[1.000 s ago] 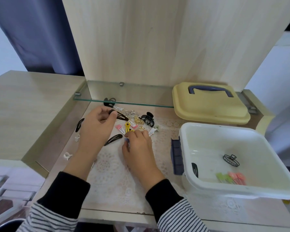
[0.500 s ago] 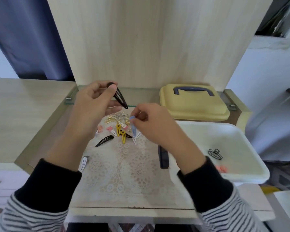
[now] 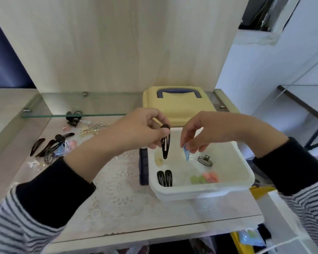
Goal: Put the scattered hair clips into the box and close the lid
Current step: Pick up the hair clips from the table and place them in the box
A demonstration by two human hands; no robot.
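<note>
My left hand [image 3: 141, 131] pinches a black snap clip [image 3: 165, 147] that hangs point-down over the white box [image 3: 198, 189]. My right hand [image 3: 206, 132] pinches a small blue clip [image 3: 186, 153] beside it, also above the box. Inside the box lie two black snap clips [image 3: 164, 178], a black claw clip [image 3: 205, 160], green and pink clips [image 3: 205, 178] and a pale clip [image 3: 158, 160]. Scattered clips [image 3: 51, 146] remain on the lace mat at the left, with gold clips [image 3: 92, 128] and a black claw clip [image 3: 73, 117] farther back. The yellow lid [image 3: 178, 105] lies behind the box.
A glass shelf [image 3: 72, 114] runs along the back over the far clips. A wooden panel rises behind it. The box's dark blue latch [image 3: 143, 165] faces left toward the mat. The table's front edge is close below the box.
Both hands lifted off the clip pile and moved right, carrying the black clip and the blue clip over the box. The view swung right with them.
</note>
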